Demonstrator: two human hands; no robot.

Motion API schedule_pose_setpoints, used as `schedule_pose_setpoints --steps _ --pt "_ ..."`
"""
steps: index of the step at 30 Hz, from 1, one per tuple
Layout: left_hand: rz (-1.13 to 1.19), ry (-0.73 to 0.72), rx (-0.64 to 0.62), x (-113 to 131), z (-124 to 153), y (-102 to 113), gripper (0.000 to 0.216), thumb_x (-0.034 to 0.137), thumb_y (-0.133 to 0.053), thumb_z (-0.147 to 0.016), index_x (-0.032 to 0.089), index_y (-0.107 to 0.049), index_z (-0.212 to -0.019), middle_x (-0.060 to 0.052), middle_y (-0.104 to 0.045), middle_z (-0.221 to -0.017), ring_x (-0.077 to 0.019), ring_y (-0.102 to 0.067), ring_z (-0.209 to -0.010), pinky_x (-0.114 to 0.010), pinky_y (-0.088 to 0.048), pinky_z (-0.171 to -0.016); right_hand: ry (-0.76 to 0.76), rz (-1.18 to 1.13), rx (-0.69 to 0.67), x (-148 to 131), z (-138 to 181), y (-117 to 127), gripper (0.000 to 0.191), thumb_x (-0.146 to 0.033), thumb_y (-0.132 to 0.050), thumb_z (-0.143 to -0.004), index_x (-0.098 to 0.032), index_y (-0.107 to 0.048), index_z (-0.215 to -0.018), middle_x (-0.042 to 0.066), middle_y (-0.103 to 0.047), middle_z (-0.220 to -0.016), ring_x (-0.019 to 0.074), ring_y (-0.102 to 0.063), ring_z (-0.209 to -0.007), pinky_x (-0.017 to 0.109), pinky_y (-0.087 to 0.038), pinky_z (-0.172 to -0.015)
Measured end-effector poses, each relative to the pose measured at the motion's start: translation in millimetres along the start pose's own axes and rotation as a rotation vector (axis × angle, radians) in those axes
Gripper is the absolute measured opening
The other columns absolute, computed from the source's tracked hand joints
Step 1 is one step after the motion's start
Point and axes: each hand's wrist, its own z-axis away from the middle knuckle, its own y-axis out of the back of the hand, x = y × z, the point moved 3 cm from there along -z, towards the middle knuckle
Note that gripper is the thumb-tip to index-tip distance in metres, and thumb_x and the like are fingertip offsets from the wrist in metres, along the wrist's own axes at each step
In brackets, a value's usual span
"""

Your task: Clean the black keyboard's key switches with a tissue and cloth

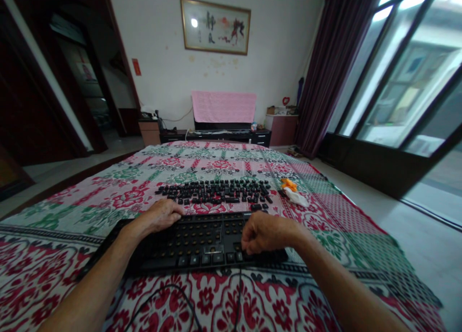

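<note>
A black keyboard (197, 238) lies across the patterned cloth, most of its keycaps off and the small round key posts bare. One row of keycaps (205, 259) sits along its near edge. My left hand (162, 215) grips the keyboard's far edge, left of the middle, fingers bent over it. Over the right part, my right hand (265, 232) is closed with its fingertips pinched down at the keys; whatever is between them is hidden. Beyond the keyboard, many loose black keycaps (216, 191) are spread in rough rows.
An orange cloth-like item (288, 185) and a white one (296, 197) lie right of the loose keycaps. A black cable (238, 293) runs from the keyboard towards me. The floral cloth (220, 164) covers the table. A low cabinet (260, 138) with a pink cloth (224, 107) stands against the far wall.
</note>
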Motion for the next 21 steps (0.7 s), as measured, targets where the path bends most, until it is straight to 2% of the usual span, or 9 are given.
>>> schedule_pose_setpoints --steps 4,10,17,21 --pt "-0.014 -0.011 0.002 -0.7 0.0 -0.8 0.024 0.024 -0.042 -0.071 0.023 -0.065 -0.079 0.003 -0.063 -0.071 -0.0117 -0.055 -0.069 -0.018 -0.035 -0.065 -0.003 -0.016 -0.028 0.7 -0.4 -1.7 0.022 -0.026 -0.054 -0.064 -0.014 -0.066 -0.078 -0.001 -0.060 -0.064 0.0063 -0.047 -0.054 0.015 -0.035 -0.047" --pt "-0.020 0.000 -0.003 -0.9 -0.6 -0.8 0.025 0.022 -0.042 -0.070 0.024 -0.065 -0.080 0.003 -0.063 -0.071 -0.0117 -0.055 -0.070 -0.017 -0.035 -0.065 -0.017 0.035 0.006 -0.2 -0.5 -0.9 0.022 -0.026 -0.051 -0.064 -0.014 -0.066 -0.075 -0.001 -0.058 -0.061 0.0063 -0.045 -0.051 0.014 -0.031 -0.042" --pt "-0.018 0.013 -0.010 1.9 1.0 0.8 0.025 0.023 -0.042 -0.070 0.025 -0.065 -0.080 0.003 -0.064 -0.072 -0.0121 -0.055 -0.071 -0.018 -0.035 -0.066 -0.013 -0.079 -0.084 5.7 -6.6 -3.0 0.022 -0.023 -0.054 -0.062 -0.013 -0.066 -0.077 0.001 -0.061 -0.064 0.0074 -0.050 -0.054 0.015 -0.035 -0.047" --pt "-0.014 0.018 -0.009 1.0 0.3 0.6 0.025 0.023 -0.042 -0.070 0.025 -0.065 -0.081 0.003 -0.064 -0.074 -0.0122 -0.056 -0.072 -0.018 -0.036 -0.068 0.011 -0.080 -0.080 6.2 -7.7 -2.3 0.022 -0.025 -0.056 -0.061 -0.013 -0.066 -0.077 0.001 -0.062 -0.065 0.0074 -0.050 -0.054 0.015 -0.036 -0.048"
